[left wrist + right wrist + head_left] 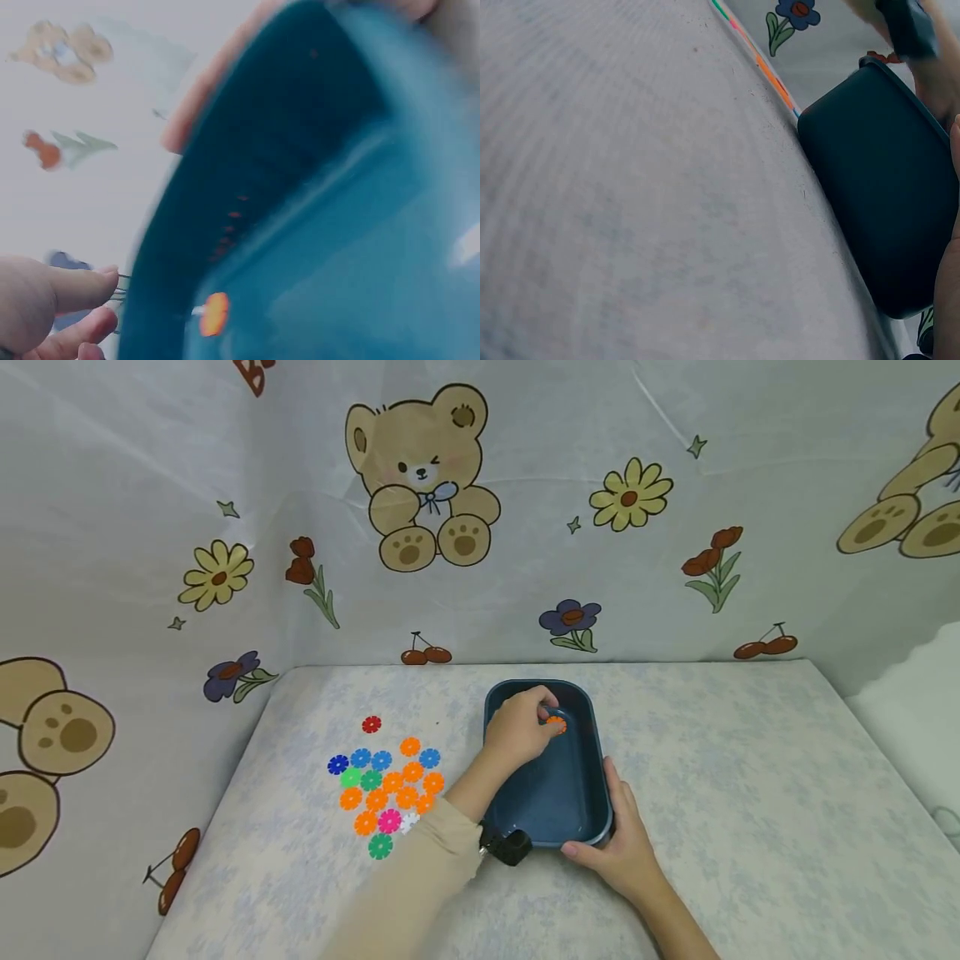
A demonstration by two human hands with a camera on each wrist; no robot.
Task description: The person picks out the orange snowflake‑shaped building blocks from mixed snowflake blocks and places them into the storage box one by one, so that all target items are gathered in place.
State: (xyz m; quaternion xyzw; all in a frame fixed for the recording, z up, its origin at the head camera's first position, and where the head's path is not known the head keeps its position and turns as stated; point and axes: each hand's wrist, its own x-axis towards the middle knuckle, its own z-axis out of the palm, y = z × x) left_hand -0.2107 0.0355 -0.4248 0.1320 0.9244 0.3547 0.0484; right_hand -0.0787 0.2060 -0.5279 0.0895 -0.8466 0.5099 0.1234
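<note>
Left hand (519, 727), grip parted, is apparently releasing an orange flower disc (557, 724); right hand (627, 850) clasps the tub (552, 789); next calls for withdrawing.

On the pale mottled tabletop (720, 793), multicoloured notched plastic discs (393, 782) lie left of a rectangular dark-blue plastic tray (551, 793), with the left hand (519, 727) and an orange notched disc (215, 315) in its far half and the right hand (628, 847) at its near right corner.

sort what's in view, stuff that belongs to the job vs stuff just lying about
Likely part of the job:
left hand
right hand
dark blue tray
orange disc within the tray
coloured discs left of it

Likely just surroundings:
bear-print backdrop
pale patterned tabletop
</note>
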